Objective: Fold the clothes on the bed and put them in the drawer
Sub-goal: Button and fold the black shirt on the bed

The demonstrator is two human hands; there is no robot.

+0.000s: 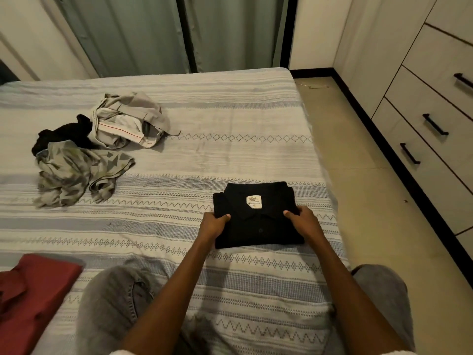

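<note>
Striped bedding covers the bed (179, 103), with grey curtains (153, 34) behind it and a chest of drawers (419, 108) with black handles along the wall beyond the right hand. Lying flat on the bed, a folded black shirt (256, 226) with a white label showing sits between the two hands. The left hand (214, 224) grips its left edge, thumb on top and fingers tucked under. The right hand (304, 221) grips the right edge the same way. Far to the left of the left hand and farther up the bed lies a pile of unfolded clothes (102, 147). A red garment (33, 298) lies near the person's left knee.
</note>
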